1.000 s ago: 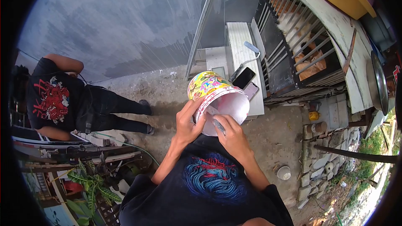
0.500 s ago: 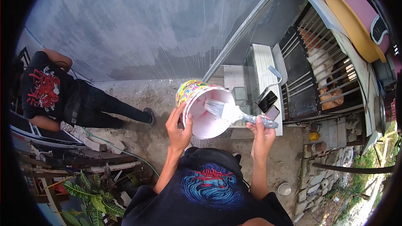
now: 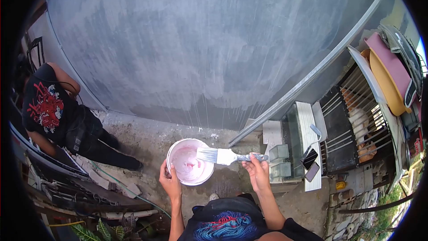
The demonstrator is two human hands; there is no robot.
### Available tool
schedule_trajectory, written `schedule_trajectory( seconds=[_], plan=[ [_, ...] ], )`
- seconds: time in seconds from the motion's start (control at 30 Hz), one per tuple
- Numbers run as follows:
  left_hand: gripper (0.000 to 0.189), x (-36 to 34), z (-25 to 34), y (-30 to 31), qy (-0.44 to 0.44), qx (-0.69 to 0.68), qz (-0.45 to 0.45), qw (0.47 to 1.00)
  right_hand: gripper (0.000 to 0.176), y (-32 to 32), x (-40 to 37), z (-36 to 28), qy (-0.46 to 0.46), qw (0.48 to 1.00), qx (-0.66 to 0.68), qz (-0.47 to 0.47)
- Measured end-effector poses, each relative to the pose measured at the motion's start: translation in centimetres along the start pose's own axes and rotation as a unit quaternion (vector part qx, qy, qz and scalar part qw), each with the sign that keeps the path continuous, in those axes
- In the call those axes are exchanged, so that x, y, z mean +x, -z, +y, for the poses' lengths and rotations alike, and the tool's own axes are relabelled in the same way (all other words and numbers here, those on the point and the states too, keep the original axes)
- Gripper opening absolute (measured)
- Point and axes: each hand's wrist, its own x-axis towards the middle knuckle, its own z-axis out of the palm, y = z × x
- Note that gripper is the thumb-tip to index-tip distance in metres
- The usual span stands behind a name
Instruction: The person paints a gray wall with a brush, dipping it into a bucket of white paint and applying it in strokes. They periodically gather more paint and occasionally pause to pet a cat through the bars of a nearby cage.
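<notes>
A white bucket [image 3: 191,179], pinkish inside, is gripped at its left rim by my left hand [image 3: 170,183], with the opening facing the camera. My right hand [image 3: 257,172] is closed around the grey, paint-marked handle of a wide brush [image 3: 225,156]. The brush lies level, pointing left, with its pale bristles over the right part of the bucket's opening. A little pinkish-white paint with red streaks shows at the bucket's bottom. Whether the bristles touch the rim I cannot tell.
A grey, patchily painted wall [image 3: 191,53] stands ahead, with a metal beam [image 3: 312,73] slanting across its right side. Another person [image 3: 80,125] in dark clothes is at the left. On a white ledge [image 3: 314,183] lie a roller [image 3: 315,129] and two phones [image 3: 310,158]. An animal [image 3: 359,120] sits behind bars.
The view has tilted up towards the wall. The bucket has turned its opening more to the camera and sits lower and further left. The brush has moved out towards the bucket's right rim.
</notes>
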Motion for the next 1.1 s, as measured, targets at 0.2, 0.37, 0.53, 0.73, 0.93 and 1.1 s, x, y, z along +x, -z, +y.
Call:
schedule_trajectory(
  seconds=[0.2,0.37,0.53,0.73,0.93,1.1],
  plan=[
    [0.032,2.5,-2.3,1.6,0.061,0.032,0.036,0.997,0.018,-0.9,4.1,5.6,-0.112,0.994,0.000,0.016],
    [0.033,6.4,-4.1,-0.4,0.050,0.037,0.006,0.998,0.018,-2.9,7.4,5.8,-0.108,0.994,0.022,0.017],
    [0.033,10.9,-3.3,-5.3,0.059,0.007,-0.035,0.998,0.017,-3.4,13.5,6.4,-0.092,0.995,0.022,-0.020],
    [0.032,17.2,-5.7,-11.0,0.053,0.024,-0.036,0.998,0.017,-5.4,21.3,5.4,-0.084,0.996,0.022,-0.002],
    [0.035,22.2,-5.5,-15.0,0.083,0.079,-0.091,0.989,0.017,-7.0,27.4,3.7,-0.048,0.998,-0.027,0.003],
    [0.038,24.4,-8.3,-15.3,0.113,0.080,-0.068,0.988,0.020,-5.9,30.5,5.8,-0.154,0.988,0.010,-0.013]
  ],
)
